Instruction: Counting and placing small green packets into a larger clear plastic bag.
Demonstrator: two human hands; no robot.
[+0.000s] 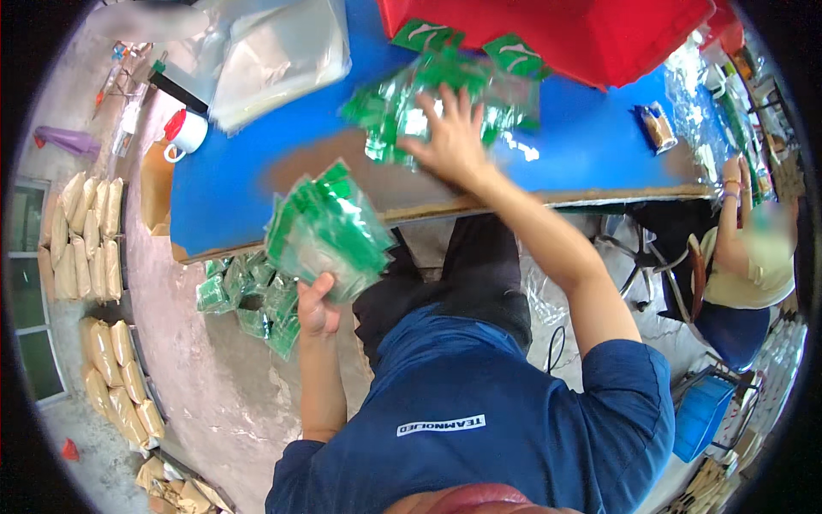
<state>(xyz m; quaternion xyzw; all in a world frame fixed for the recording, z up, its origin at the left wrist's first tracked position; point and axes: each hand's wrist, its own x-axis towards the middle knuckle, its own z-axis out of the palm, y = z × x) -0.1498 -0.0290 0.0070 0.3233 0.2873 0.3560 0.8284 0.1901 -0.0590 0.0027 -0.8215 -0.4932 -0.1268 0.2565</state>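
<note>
My left hand (318,308) is closed on a fanned stack of green and clear plastic bags (330,231), held up in front of the table's near edge. Across the table, my right hand (454,141) lies with its fingers spread over a loose pile of similar green and clear bags (385,116). The fingers rest on the pile and do not wrap around any bag. Below the left end of the table, more green and clear bags (257,300) are heaped, partly hidden by the held stack.
A blue-topped table (582,154) carries clear plastic sheets (278,64), red material (548,34), a white mug with red (186,133) and a small packet (657,128). Brown sacks (90,231) are stacked at left. Another person (745,265) sits at right by a blue crate (704,415).
</note>
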